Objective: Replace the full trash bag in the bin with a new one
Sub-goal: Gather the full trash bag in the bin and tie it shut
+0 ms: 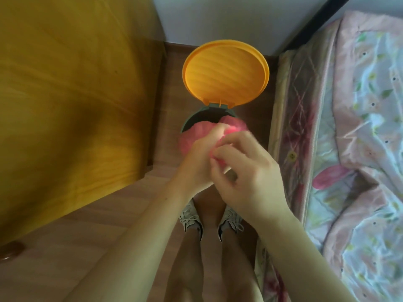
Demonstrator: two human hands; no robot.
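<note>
A small dark green bin (197, 116) stands on the floor ahead of me, its orange lid (225, 73) flipped up and back. A pink trash bag (189, 136) bulges over the bin's mouth. My left hand (199, 160) and my right hand (244, 168) meet just above the bin, both pinching the gathered pink plastic between the fingers. The hands hide the bag's neck and most of the bin's front. Motion blur softens the fingertips.
A yellow wooden cabinet (72, 105) fills the left side. A bed with a floral pink quilt (359, 149) runs along the right. My shoes (192, 219) stand on the wooden floor (65, 247) close behind the bin. A white wall (218, 18) lies beyond.
</note>
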